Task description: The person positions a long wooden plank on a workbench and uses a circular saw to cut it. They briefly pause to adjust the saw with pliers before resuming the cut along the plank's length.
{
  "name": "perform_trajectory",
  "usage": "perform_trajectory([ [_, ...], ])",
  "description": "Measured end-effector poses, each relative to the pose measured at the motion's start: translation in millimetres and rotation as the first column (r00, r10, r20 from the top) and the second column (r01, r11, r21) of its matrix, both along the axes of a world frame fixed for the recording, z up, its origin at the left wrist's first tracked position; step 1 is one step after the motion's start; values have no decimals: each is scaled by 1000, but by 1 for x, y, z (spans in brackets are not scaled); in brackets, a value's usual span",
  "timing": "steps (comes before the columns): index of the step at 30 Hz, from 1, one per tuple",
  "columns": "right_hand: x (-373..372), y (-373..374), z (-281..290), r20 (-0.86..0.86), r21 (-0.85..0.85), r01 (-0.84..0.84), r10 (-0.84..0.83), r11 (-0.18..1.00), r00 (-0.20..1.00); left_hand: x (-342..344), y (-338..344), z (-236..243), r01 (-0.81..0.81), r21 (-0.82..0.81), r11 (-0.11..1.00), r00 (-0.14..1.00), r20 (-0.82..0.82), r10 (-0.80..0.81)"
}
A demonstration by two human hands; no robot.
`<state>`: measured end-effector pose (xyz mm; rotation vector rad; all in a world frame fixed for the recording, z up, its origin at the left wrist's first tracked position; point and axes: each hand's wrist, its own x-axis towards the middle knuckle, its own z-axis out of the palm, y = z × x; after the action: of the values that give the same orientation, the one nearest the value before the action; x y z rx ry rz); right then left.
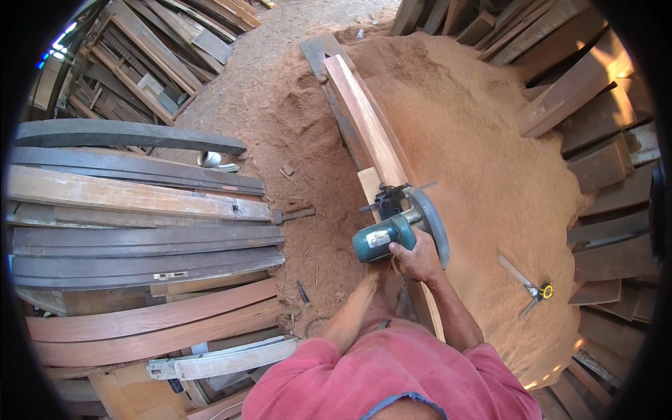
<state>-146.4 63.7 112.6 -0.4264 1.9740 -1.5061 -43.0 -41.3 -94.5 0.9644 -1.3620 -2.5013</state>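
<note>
My right hand (418,255) grips the handle of a teal power tool (372,243) with a curved metal guard (432,217) and a black adjustable fitting (389,201). The tool rests across a long reddish timber (355,105), which runs away from me on a darker plank (313,52). A shorter pale wooden piece (369,183) lies along the timber's left side. My left forearm (364,301) reaches up beneath the motor; my left hand (378,271) is mostly hidden there, its fingers out of sight.
Stacked boards line the left (133,238) and right (609,196); more lean at upper left (161,56). Sawdust (490,175) covers the ground. A square with a yellow tape measure (545,290), a hammer-like tool (278,215), a small dark tool (303,294) and a white container (208,159) lie around.
</note>
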Motion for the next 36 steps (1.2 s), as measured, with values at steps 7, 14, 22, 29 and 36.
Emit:
perform_trajectory([
  [7, -10, -10, -3, 21, 13, 6, -6, 1000, 1000, -8, -9, 0, -13, 3, 1000, 1000, -8, 13],
  [14, -17, -20, -2, -16, 10, 11, -11, 1000, 1000, -14, -16, -2, -23, 3, 1000, 1000, -14, 23],
  [22, -28, -31, 1, 13, 2, 6, -6, 1000, 1000, -23, -26, -1, -37, -7, 999, 999, -16, 37],
  [29, -36, -42, 5, -6, 16, 14, -14, 1000, 1000, -32, -35, -2, -46, -11, 999, 999, -23, 46],
  [36, -44, -51, 3, -4, 12, 6, -6, 1000, 1000, -40, -43, -3, -65, -12, 998, 997, -41, 65],
])
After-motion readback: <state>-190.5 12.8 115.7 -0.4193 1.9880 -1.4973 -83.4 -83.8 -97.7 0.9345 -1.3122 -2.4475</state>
